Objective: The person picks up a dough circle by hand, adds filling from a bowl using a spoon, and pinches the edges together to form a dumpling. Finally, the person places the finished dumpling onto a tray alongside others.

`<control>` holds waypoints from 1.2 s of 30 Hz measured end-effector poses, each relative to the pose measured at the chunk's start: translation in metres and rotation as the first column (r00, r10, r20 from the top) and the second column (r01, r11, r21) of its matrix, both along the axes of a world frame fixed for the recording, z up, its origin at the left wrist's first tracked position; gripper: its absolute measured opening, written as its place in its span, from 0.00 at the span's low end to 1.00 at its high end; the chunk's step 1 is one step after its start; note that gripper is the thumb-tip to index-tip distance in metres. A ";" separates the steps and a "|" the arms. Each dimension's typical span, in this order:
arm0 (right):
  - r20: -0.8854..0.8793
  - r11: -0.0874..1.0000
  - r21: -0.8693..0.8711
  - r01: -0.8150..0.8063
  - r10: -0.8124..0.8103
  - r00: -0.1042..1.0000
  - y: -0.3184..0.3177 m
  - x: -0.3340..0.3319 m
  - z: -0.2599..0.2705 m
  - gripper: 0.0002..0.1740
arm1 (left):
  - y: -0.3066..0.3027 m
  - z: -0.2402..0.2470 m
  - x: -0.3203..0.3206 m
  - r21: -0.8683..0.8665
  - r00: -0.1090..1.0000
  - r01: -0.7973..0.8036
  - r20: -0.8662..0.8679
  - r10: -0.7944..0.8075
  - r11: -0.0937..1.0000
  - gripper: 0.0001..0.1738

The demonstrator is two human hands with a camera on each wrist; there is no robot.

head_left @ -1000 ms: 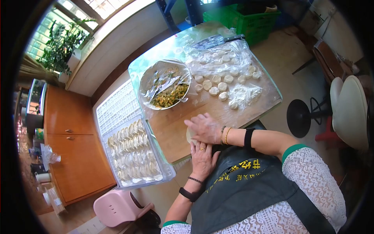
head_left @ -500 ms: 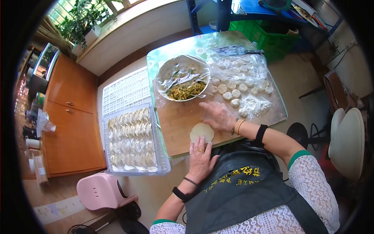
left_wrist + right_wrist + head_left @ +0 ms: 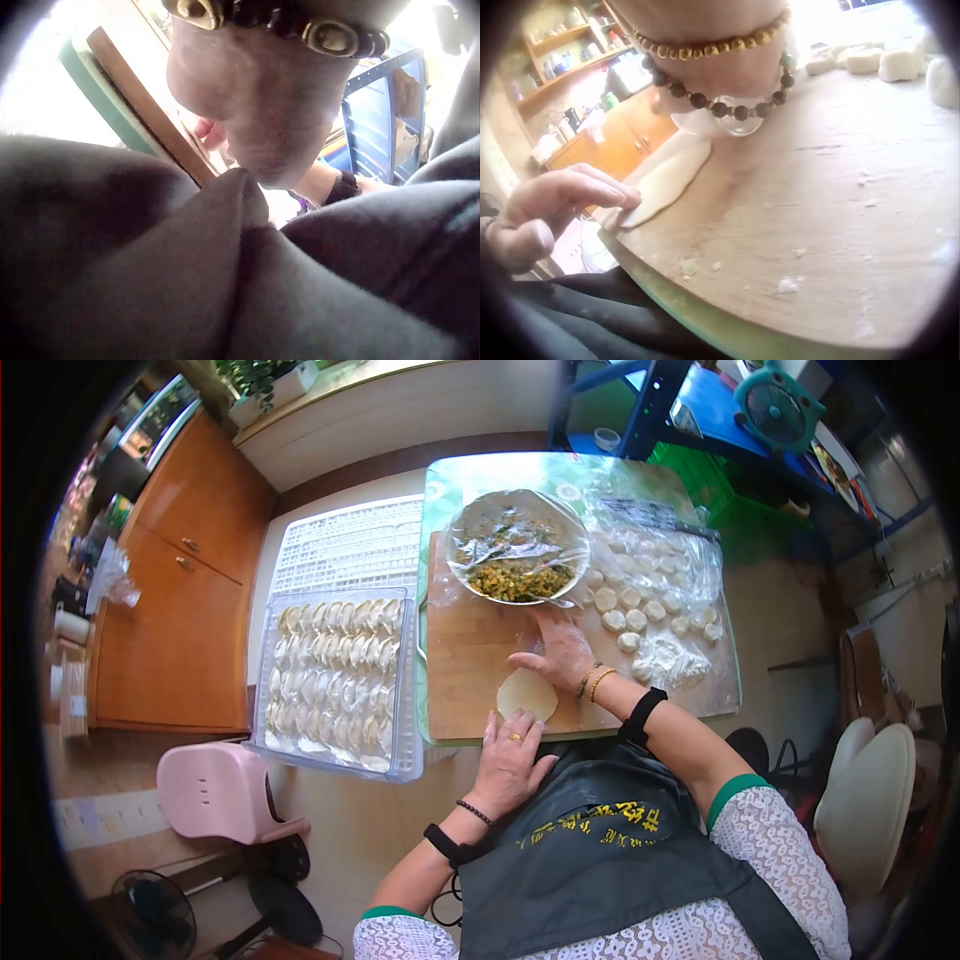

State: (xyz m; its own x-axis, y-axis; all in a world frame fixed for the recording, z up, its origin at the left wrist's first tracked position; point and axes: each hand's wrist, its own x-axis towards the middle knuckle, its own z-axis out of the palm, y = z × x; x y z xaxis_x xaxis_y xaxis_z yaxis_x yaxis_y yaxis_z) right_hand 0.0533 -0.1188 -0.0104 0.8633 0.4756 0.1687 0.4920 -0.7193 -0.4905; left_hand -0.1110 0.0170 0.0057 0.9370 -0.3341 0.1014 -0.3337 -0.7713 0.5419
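A flat round dough wrapper (image 3: 527, 695) lies on the wooden board (image 3: 465, 650). The left hand (image 3: 508, 760) rests its fingertips on the wrapper's near edge, fingers fairly straight. Just beyond and to the right, the right hand (image 3: 562, 650) is spread over the board below the bowl of filling (image 3: 515, 582), near a spoon handle at the rim; whether it touches the handle cannot be told. In the right wrist view the wrapper (image 3: 671, 180) lies flat with the left fingers (image 3: 592, 191) at its edge. The left wrist view shows mostly dark cloth and part of the hand.
Small dough rounds (image 3: 636, 620) and a heap of flour (image 3: 672, 658) lie right of the board's middle, with a knife (image 3: 650, 515) on plastic film behind. Left of the table stands a tray of dumplings (image 3: 330, 680). A pink stool (image 3: 215, 790) is at lower left.
The right hand has moved off the wrapper and away from the left hand, up toward the bowl. The wrapper has come into sight. The left hand stays at its edge as the head view shifts.
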 end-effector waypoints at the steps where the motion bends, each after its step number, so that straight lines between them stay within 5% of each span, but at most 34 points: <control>1: 0.037 0.999 0.052 -0.015 0.013 0.999 -0.004 0.005 -0.001 0.44 | 0.002 -0.001 0.002 -0.035 0.999 -0.040 -0.024 0.039 0.999 0.29; 6: -0.031 0.998 -0.056 -0.004 0.002 1.000 -0.031 0.005 0.002 0.39 | 0.005 -0.001 0.005 -0.011 0.966 -0.224 0.133 0.223 0.975 0.28; 12: 0.046 0.963 0.120 -0.243 0.239 0.970 -0.051 -0.014 0.030 0.40 | -0.010 -0.010 0.008 0.052 0.996 -0.035 0.080 0.031 0.998 0.32; 16: 0.027 0.928 -0.016 -0.372 0.372 0.928 -0.046 -0.036 0.039 0.38 | -0.023 -0.008 0.009 0.040 0.995 0.056 0.082 -0.059 0.998 0.33; 20: 0.125 0.935 -0.201 -0.293 0.322 0.939 -0.033 -0.050 0.018 0.37 | -0.023 -0.007 0.008 0.055 0.994 0.086 0.059 -0.089 0.995 0.34; 27: 0.093 0.986 -0.160 -0.041 0.056 0.994 -0.036 0.006 0.000 0.45 | -0.019 -0.006 0.008 0.031 0.995 0.084 0.050 -0.086 0.996 0.34; 28: -0.050 0.986 -0.163 -0.044 0.036 0.998 -0.041 0.010 0.001 0.43 | -0.017 -0.005 0.006 0.011 0.996 0.059 0.073 -0.060 0.998 0.33; 34: 0.055 0.984 0.073 -0.164 0.160 0.986 -0.041 -0.026 0.015 0.42 | -0.013 -0.003 -0.002 -0.002 0.994 0.019 0.111 -0.019 1.000 0.33; 36: 0.069 0.973 -0.041 -0.226 0.229 0.971 -0.027 -0.053 0.027 0.42 | -0.012 -0.002 -0.001 0.030 0.998 0.058 0.024 -0.059 0.998 0.33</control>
State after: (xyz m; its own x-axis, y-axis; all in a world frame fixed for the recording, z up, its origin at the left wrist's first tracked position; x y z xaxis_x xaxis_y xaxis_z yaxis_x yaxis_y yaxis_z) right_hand 0.0001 -0.1459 0.0170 0.7180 0.6644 0.2077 0.6779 -0.5996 -0.4254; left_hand -0.1124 0.0046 0.0036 0.9131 -0.3918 0.1132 -0.3918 -0.7657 0.5102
